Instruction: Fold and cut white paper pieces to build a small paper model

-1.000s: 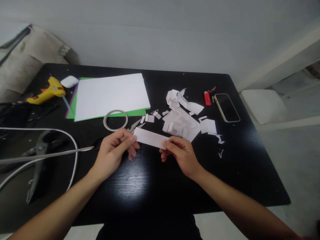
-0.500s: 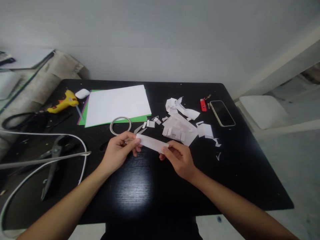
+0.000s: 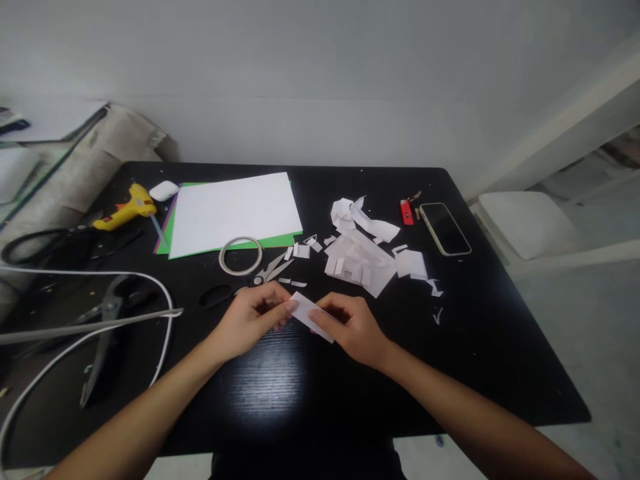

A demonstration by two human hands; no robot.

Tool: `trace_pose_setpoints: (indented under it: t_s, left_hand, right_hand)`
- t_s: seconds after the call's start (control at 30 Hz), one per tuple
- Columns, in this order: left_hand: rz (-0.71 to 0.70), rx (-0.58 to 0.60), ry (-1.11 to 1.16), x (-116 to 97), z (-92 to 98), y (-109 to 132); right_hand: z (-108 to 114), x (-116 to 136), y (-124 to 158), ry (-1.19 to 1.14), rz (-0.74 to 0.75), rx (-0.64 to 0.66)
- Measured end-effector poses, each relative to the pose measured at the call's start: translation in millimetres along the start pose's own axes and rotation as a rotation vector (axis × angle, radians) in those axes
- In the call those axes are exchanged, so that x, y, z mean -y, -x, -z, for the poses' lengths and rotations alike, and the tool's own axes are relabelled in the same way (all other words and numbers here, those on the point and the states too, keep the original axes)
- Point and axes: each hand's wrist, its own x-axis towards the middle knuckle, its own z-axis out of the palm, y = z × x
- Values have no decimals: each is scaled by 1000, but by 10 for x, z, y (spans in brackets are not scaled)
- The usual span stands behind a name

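A narrow white paper strip (image 3: 304, 309) is held above the black table between both hands. My left hand (image 3: 254, 319) pinches its upper left end between thumb and fingers. My right hand (image 3: 353, 328) grips the strip nearer its lower right end, thumb on top. The strip slants down to the right. Just beyond my left hand lies a pair of scissors (image 3: 273, 270) with its blades apart. Past my right hand sits a layered white paper piece (image 3: 370, 273) with small folded tabs, among several paper scraps (image 3: 301, 251).
White sheets (image 3: 235, 210) lie over green paper at the back left, with a tape ring (image 3: 221, 261) at their front edge. Further left are a yellow glue gun (image 3: 133, 205), pliers (image 3: 107, 320) and a white cable (image 3: 169, 293). A red lighter (image 3: 406, 213) and a phone (image 3: 445, 229) lie right.
Both hands have moved lower, and my right hand has slid along the strip toward my left. The strip now tilts more steeply, and the scissors have come into fuller view.
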Motion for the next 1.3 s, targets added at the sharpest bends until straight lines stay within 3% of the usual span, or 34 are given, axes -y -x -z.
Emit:
trace_pose_setpoints:
  t_s: [0.37, 0.7, 1.1, 1.3]
  left_hand:
    - [68, -15, 111, -72, -80, -14]
    - [211, 2, 219, -55, -98, -28]
    - [137, 2, 219, -68, -84, -23]
    - [167, -29, 246, -75, -28, -30]
  right_hand:
    - [-67, -13, 31, -473, -401, 402]
    - [-108, -31, 97, -474, -419, 316]
    - [-126, -45, 123, -395, -394, 263]
    - [-91, 21, 90, -415, -383, 237]
